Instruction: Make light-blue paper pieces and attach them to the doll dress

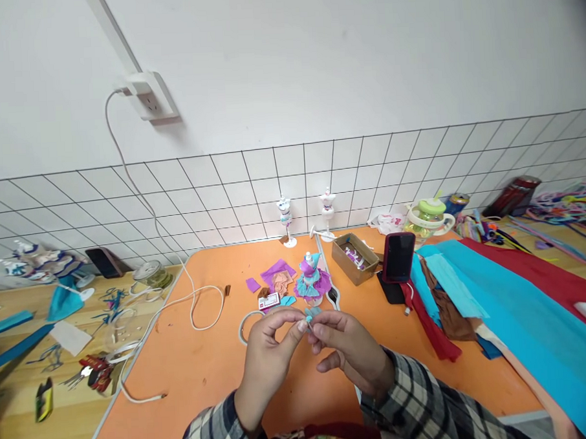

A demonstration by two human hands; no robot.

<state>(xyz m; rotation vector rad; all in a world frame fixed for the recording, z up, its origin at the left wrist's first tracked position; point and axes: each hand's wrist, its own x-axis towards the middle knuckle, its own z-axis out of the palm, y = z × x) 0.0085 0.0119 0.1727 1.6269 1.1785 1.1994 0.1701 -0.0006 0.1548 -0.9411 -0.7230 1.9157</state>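
Note:
A small piece of light-blue fabric [312, 313] is pinched between my two hands, low over the orange table. My left hand [272, 346] grips its left side between thumb and forefinger. On the other side, my right hand [349, 343] pinches it with thumb and index finger, the other fingers loosely curled. Just beyond my fingers stands a mini dress form [311, 277] wearing a purple and turquoise ruffled dress. Left of it lie purple cloth scraps [277, 270], peach scraps [282, 283] and a small white card [269, 301]. A white tape ring [243, 328] sits beside my left hand.
Two white dress forms [327, 211] stand by the tiled wall. A cardboard box [355, 259], a phone [399, 257] on a stand and a teapot [429, 217] are to the right, near long blue fabric [521, 319]. A white cable [194, 301] crosses the left side.

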